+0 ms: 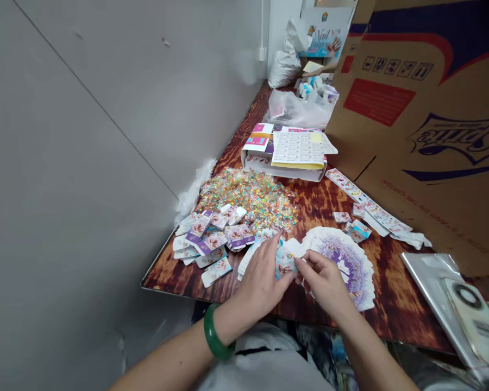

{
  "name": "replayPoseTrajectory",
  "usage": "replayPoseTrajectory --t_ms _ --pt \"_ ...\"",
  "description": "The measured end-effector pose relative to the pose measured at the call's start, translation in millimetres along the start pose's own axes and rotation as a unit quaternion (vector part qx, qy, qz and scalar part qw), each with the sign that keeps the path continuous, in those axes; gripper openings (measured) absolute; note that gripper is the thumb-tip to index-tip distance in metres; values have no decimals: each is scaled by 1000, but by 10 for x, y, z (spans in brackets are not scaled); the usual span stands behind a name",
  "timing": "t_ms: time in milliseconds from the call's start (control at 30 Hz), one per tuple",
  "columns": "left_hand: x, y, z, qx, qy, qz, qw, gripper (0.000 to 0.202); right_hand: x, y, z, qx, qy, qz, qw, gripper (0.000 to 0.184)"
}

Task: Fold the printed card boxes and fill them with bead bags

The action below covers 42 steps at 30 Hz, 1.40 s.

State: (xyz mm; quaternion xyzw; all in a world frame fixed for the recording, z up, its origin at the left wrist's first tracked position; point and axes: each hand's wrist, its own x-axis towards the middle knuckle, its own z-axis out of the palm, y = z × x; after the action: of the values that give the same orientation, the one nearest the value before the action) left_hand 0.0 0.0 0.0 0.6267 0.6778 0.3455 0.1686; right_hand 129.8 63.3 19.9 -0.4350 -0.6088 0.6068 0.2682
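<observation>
Between my two hands is a small blue-and-white printed box (286,259), its white flap sticking up. My left hand (261,274) grips it from the left, thumb below and fingers behind. Fingertips of my right hand (320,274) pinch its right edge. Beneath my left hand lies a stack of flat white cartons (246,259), partly covered. Right of my hands, flat purple-and-white cartons (330,247) are fanned out in a ring. To the left sits a heap of small printed boxes (212,236). Behind it spreads a pile of clear packets with colourful bits (252,198).
A large brown carton (391,152) stands along the right. Sticker sheets (299,149) lie on a white box (285,171) farther back. Several small boxes (356,231) and a printed strip (367,201) lie right. A phone (472,320) rests at the right front. A grey wall (106,136) borders the left.
</observation>
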Motion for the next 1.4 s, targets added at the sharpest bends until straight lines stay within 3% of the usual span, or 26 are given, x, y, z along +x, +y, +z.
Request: replayPoseTrajectory --t_ms 133,300,467,567,667,933,1067,1200,1300,1400 --pt "59 -26 -50 55 -9 23 998 67 56 -2 -12 -26 13 -14 999 34" --pt "64 49 -97 86 -17 5 996 74 103 26 -29 -82 6 -22 996 34" --pt "-21 106 -31 64 -65 5 996 66 62 98 -92 -149 -15 -45 988 29" --pt "-73 127 21 53 -98 26 993 66 24 160 -159 -140 -34 -34 989 18" --pt "-104 144 60 49 -121 56 990 68 -11 205 -221 -161 -30 -27 986 21" --pt "-19 101 134 9 -74 21 997 61 56 145 -251 -143 14 -34 989 25" --pt "160 96 5 -44 -29 -25 998 46 150 41 -177 -77 50 -64 994 26" --pt "315 89 -142 -119 27 -68 990 47 246 -5 -91 0 31 -95 995 22" --pt "372 58 -204 -223 -17 -68 972 38 319 -12 -61 48 36 -98 993 22" --pt "379 25 -224 -354 -47 -75 931 39 353 -8 -57 92 72 -121 986 31"
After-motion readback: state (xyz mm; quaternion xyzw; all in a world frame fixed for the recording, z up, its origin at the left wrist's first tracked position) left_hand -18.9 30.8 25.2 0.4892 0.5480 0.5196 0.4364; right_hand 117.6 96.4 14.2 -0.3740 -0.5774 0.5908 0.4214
